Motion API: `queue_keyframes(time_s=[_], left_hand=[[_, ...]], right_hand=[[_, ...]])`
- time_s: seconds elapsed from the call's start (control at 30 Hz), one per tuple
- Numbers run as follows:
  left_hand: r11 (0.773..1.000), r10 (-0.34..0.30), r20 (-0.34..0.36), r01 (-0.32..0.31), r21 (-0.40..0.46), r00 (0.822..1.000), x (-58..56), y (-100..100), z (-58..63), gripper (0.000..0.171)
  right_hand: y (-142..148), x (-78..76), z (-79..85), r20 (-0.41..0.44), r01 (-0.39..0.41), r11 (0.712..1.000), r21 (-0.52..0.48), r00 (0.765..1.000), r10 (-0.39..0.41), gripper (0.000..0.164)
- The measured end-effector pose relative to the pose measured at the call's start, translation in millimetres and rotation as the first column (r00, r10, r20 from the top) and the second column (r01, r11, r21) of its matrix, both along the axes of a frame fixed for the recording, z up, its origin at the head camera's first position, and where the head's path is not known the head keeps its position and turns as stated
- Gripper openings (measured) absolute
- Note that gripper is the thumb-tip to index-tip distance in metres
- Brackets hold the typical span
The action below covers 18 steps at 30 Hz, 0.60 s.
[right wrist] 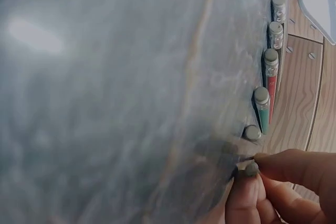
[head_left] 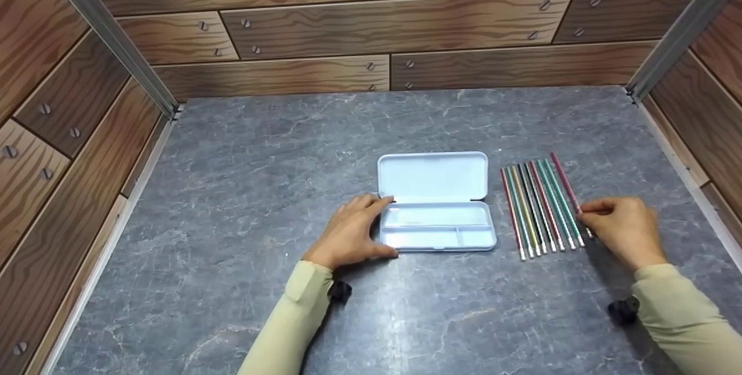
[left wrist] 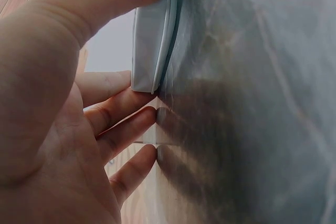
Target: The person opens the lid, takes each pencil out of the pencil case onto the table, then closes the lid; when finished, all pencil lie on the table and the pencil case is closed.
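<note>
A pale blue pencil case [head_left: 432,178] lies on the table with its lid folded back and its divided tray facing up. My left hand [head_left: 351,233] holds the case's left end, thumb at the front edge and forefinger near the hinge. In the left wrist view, the other fingertips touch the tabletop. At the right, my right hand [head_left: 626,230] pinches a red pencil [head_left: 562,175] between thumb and fingers near its eraser end. This pencil lies slightly apart from a row of pencils [head_left: 545,201] in several colours, erasers toward me.
The grey marbled table [head_left: 261,160] has a wood-patterned wall [head_left: 324,21] behind it and similar walls on both sides. Metal posts [head_left: 110,33] stand at the back corners. The row of pencils lies between the case and my right hand.
</note>
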<state>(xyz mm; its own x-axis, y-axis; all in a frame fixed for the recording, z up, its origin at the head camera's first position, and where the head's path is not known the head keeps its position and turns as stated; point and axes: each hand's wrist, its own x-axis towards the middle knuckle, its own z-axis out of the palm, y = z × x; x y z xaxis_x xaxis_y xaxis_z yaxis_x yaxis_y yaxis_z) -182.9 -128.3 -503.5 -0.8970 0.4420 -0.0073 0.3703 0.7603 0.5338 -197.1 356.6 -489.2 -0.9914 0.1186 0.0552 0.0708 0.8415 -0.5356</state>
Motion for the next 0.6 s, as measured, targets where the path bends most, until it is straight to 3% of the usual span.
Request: queue_keyframes(time_s=[0.33,0.47,0.6], left_hand=[[1.000,0.000,-0.012,0.000,-0.017,1.000,-1.4,0,0.3,0.107],[1.000,-0.004,-0.001,0.004,-0.009,1.000,-0.8,0,-0.2,0.107],[1.000,0.000,-0.001,0.000,-0.008,1.000,0.8,-1,-1.3,0.107]], right_hand=[[-1,3.2,3.8,0.066,-0.009,1.000,0.021,0.998,0.008,0.026],[-1,4.1,8.5,0.106,-0.012,0.999,-0.033,0.994,0.016,0.030],[-6,2.4,15.8,0.059,-0.031,0.999,-0.037,0.998,0.033,0.031]])
